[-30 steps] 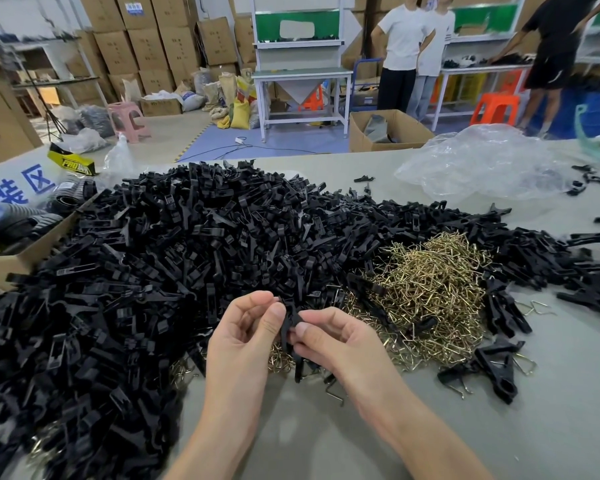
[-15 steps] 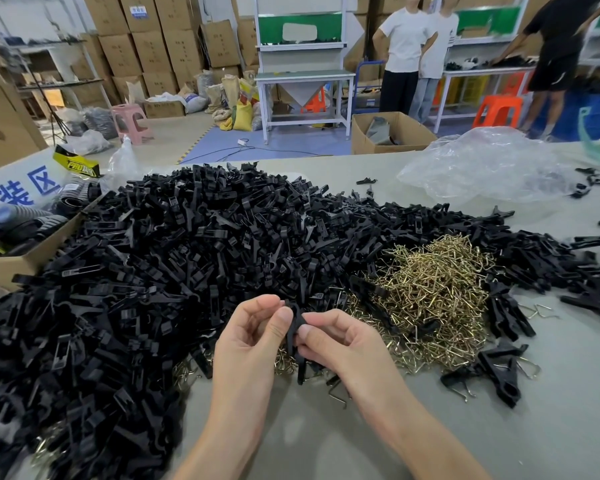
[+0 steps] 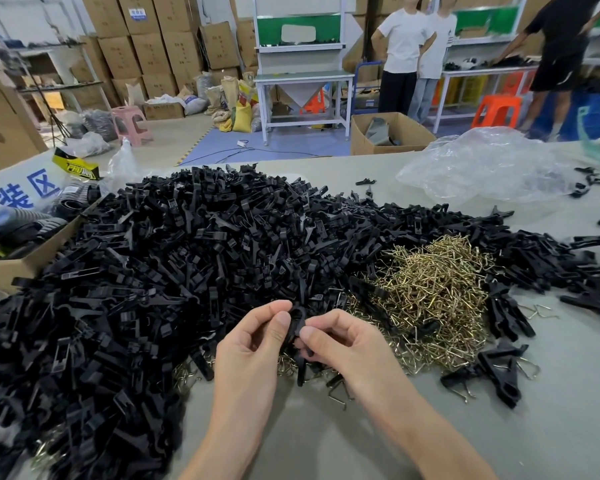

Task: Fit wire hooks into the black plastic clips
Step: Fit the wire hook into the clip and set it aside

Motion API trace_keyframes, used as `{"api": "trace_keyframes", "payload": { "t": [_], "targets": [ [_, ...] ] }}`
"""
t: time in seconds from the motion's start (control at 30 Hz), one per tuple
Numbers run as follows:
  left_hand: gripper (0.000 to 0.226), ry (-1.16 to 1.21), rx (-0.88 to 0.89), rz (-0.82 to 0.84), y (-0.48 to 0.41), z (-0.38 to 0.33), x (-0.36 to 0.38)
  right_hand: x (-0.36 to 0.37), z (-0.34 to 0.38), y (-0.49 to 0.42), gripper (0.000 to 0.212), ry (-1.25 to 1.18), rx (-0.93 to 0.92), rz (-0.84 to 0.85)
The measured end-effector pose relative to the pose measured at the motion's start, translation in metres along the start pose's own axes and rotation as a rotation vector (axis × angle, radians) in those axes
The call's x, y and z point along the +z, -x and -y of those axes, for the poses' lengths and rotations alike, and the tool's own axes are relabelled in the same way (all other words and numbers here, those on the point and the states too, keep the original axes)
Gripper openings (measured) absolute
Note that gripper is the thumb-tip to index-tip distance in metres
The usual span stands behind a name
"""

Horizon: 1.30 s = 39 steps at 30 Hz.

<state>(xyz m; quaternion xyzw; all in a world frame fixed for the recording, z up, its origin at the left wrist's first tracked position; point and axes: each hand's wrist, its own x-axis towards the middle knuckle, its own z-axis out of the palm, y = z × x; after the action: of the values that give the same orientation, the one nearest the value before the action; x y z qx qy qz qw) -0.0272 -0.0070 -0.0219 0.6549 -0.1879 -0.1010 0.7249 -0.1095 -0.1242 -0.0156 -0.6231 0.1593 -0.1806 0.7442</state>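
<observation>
A big heap of black plastic clips (image 3: 160, 271) covers the left and middle of the grey table (image 3: 551, 427). To its right lies a mound of brass-coloured wire hooks (image 3: 433, 289). Just in front of the heap my left hand (image 3: 253, 344) and my right hand (image 3: 340, 341) meet, and both pinch one black clip (image 3: 297, 327) between thumb and fingers. The clip stands roughly upright, its lower end poking out below my right hand. Whether a hook sits in it is hidden by my fingers.
Several clips with hooks in them (image 3: 496, 372) lie at the right. A crumpled clear plastic bag (image 3: 489, 164) sits at the far right, a cardboard box (image 3: 18, 261) at the left edge. People stand by workbenches beyond the table.
Both hands have stayed together on the clip, shifting only slightly; the clip has turned a little between my fingers.
</observation>
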Motion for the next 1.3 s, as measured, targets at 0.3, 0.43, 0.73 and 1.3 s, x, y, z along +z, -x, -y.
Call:
{"api": "trace_keyframes", "payload": {
  "t": [0.3,0.43,0.73,1.3],
  "targets": [
    [0.034,-0.014,0.067,0.06,0.007,-0.008,0.004,-0.002,0.004,0.001,0.03,0.048,-0.044,0.038],
    [0.044,0.065,0.089,0.074,0.009,-0.01,0.0,-0.005,0.005,-0.001,0.024,-0.017,-0.088,0.019],
    [0.01,-1.031,0.161,0.243,-0.015,-0.007,-0.057,-0.025,0.002,-0.013,0.026,-0.273,-0.039,-0.219],
    [0.015,-1.039,0.398,0.175,-0.014,0.004,-0.041,-0.023,0.0,-0.014,0.019,-0.194,-0.021,-0.247]
  ]
}}
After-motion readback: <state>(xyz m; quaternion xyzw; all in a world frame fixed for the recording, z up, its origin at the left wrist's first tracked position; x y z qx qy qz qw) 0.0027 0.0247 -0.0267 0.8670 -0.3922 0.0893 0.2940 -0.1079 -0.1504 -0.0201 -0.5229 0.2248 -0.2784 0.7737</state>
